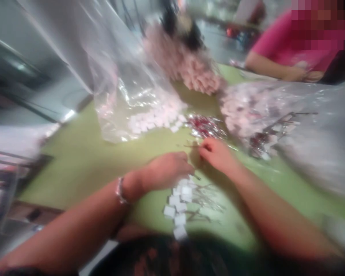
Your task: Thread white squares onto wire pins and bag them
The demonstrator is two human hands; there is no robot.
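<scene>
Near the middle of the green table, my left hand (171, 168), with a beaded bracelet on its wrist, has its fingers curled down; what they hold, if anything, is hidden. My right hand (215, 153) is closed in a pinch on a thin brown stem (191, 145) that points left. Below my left hand lie several white square pieces (180, 207) in a staggered row, with thin wire-like stems (208, 197) trailing right. Just beyond my right hand is a pile of red and silvery pieces (204, 125). Motion blur softens the details.
A clear plastic bag (132, 96) spills pale pink-white pieces (158, 117) onto the green table (86, 153). Pink bunched flowers (201, 74) stand behind. At right lies another plastic bag (313, 153) beside more pale pieces. Across the table is a person in a pink top (278, 42).
</scene>
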